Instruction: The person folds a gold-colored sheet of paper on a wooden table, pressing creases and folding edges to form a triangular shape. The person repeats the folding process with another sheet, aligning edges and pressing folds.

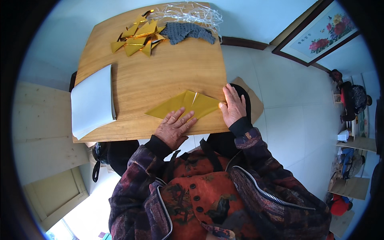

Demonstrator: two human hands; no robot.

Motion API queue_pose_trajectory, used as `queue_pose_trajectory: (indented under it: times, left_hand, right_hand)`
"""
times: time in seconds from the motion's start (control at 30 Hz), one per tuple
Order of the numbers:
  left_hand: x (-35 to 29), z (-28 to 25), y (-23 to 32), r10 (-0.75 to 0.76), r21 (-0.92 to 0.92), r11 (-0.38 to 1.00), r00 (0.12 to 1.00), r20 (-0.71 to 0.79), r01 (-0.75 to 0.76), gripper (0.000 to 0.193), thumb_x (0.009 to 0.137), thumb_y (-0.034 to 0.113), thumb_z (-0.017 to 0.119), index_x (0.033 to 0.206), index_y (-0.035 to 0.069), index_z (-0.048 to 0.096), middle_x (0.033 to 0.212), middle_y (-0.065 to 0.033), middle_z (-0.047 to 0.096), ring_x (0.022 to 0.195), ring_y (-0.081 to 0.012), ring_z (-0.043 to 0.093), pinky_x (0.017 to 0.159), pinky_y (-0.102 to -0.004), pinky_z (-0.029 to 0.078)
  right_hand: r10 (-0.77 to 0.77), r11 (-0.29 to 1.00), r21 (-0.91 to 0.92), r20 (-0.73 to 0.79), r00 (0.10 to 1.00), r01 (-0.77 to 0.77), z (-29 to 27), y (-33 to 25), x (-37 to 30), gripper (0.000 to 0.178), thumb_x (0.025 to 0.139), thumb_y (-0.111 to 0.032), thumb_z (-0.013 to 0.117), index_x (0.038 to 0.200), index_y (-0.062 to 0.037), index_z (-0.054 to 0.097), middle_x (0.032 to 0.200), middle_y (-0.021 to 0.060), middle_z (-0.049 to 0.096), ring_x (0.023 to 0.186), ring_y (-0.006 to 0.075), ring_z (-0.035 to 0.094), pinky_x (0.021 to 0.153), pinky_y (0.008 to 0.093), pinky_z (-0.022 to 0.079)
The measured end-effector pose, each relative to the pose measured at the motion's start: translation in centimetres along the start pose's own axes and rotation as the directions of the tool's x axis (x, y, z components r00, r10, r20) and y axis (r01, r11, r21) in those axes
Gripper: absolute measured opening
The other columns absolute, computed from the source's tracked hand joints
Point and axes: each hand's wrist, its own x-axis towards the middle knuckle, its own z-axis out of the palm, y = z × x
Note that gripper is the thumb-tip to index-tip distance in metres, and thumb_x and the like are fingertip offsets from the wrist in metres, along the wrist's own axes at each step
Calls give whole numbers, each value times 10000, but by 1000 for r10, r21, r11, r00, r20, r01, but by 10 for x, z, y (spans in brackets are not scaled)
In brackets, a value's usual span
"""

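A sheet of gold foil paper, folded into a flat, wide pointed shape, lies on the wooden table close to its front edge. My left hand rests on the paper's lower edge, its fingers spread and lying flat. At the paper's right tip is my right hand, fingers stretched out along the table's right edge, its thumb by the tip. Farther back on the table sits a heap of folded gold paper pieces.
A stack of white sheets lies along the left of the wooden table. Dark grey knitted cloth and crumpled clear plastic lie at the back. Shelves with belongings stand at far right, past the tiled floor.
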Motion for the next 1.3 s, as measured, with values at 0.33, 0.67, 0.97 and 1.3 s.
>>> queue_pose_trajectory:
  times: [0.33,0.67,0.97,1.3]
  left_hand:
    - [1,6,-4,20,-7,1000,999,-51,-20,773,759,273,747,1447,183,407,1532,-47,355,1418,-314,299,1128,-499,279]
    - [0,1,-2,7,-29,1000,1000,0,-7,737,778,309,724,1433,166,421,1543,-52,336,1421,-313,293,1130,-512,285]
    - [-3,-7,-12,-8,-427,901,983,-185,-73,423,759,142,727,1171,73,659,1347,-106,565,1328,-362,431,1106,-523,328]
    - [-10,-7,-11,43,-219,971,975,-216,-91,338,806,125,696,1140,75,670,1313,-111,584,1295,-333,480,1078,-497,375]
  right_hand:
    - [-167,964,180,-166,972,197,-15,-13,8,421,879,7,516,1298,-34,511,1330,171,540,1233,352,501,1051,452,377]
    - [-430,902,86,109,896,423,12,-55,-7,565,899,-223,601,1400,-35,419,1499,125,369,1400,300,328,1114,474,279]
    - [-325,945,1,40,945,326,22,-65,-7,713,853,-304,673,1432,-34,356,1530,103,312,1420,272,287,1125,456,251]
    - [-294,955,6,100,951,295,17,-56,-4,673,862,-291,658,1432,-68,378,1539,67,310,1421,251,288,1140,484,236]
